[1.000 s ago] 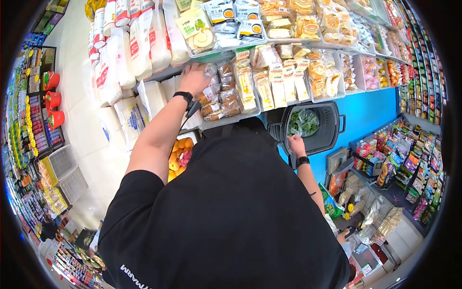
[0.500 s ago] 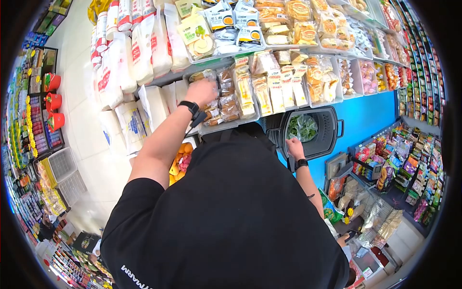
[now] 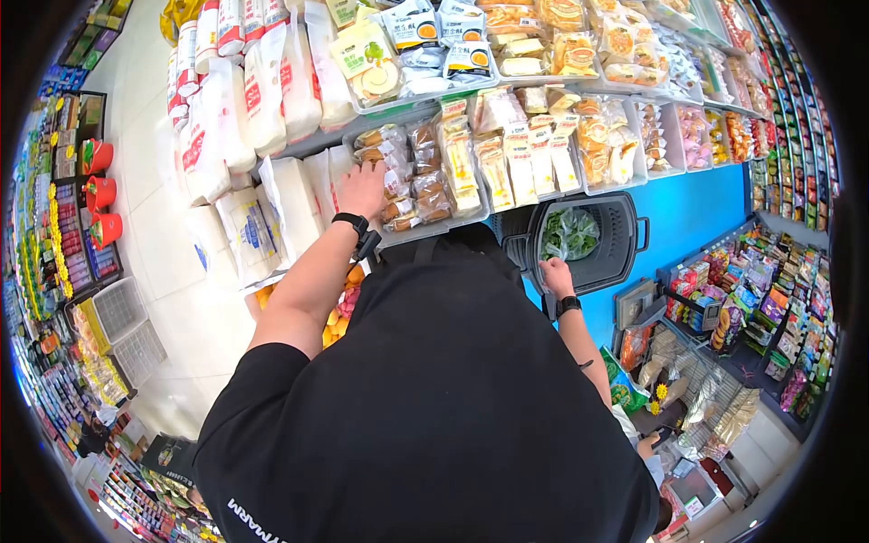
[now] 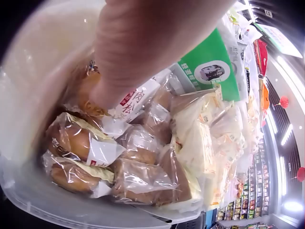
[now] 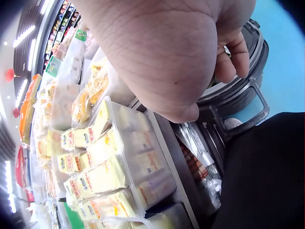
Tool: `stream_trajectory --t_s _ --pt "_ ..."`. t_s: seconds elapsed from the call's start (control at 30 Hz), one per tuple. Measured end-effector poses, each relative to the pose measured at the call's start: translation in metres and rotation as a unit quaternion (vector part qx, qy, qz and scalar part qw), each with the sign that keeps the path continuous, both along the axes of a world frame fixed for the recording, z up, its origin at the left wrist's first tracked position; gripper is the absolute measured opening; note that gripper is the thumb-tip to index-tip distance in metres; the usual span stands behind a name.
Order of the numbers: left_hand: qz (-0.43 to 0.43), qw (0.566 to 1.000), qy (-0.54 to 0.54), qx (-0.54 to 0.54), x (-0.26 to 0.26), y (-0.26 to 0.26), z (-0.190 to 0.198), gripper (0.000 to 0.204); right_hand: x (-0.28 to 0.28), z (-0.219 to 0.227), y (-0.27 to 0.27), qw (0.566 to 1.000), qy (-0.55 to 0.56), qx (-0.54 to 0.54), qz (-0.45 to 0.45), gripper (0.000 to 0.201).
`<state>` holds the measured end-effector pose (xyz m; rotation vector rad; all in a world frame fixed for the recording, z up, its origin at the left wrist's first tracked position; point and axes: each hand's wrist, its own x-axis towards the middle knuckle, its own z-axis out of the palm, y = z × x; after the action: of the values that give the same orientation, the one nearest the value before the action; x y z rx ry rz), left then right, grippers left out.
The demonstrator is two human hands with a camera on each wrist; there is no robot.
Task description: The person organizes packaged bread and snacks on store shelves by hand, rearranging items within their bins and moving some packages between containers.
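In the head view, my left hand (image 3: 362, 188) reaches into a clear plastic bin (image 3: 425, 233), its fingers extended onto bagged brown buns. In the left wrist view the hand covers the back of the bin, the fingertips hidden, with a wrapped bun (image 4: 76, 145) in front. My right hand (image 3: 557, 274), fingers curled, grips the near side of a dark grey shopping basket (image 3: 611, 273); the fingers partly hide the spot it holds. A bag of leafy greens (image 3: 570, 233) lies in the basket.
Wrapped sandwiches (image 3: 529, 163) and other bagged breads fill bins to the right. Rolls of white paper (image 3: 262, 100) are stacked left of the buns. Oranges (image 3: 262, 297) sit below the shelf beside my left arm. A blue floor (image 3: 697, 199) lies beyond the basket.
My left hand lifts from the back of the bun bin, shifts right over the buns, then moves back left onto the bin's left side. The right hand stays at the basket.
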<state>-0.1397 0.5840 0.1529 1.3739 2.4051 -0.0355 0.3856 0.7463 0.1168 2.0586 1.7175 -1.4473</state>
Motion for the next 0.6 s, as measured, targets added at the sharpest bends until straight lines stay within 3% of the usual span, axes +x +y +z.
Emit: stream_trajectory --t_s 0.2,0.37,0.6 --pt "-0.057 0.998 -0.012 0.0 -0.003 -0.002 -0.01 0.044 -0.016 0.004 0.002 1.0 0.018 0.001 0.012 0.034" --pt "-0.06 0.991 -0.03 0.114 -0.002 -0.003 -0.021 0.027 -0.02 -0.001 0.002 0.999 0.044 -0.009 -0.005 0.033" --pt "-0.071 0.984 -0.059 0.15 -0.008 -0.003 -0.029 0.023 -0.02 0.007 -0.004 1.0 0.015 -0.002 0.01 0.033"
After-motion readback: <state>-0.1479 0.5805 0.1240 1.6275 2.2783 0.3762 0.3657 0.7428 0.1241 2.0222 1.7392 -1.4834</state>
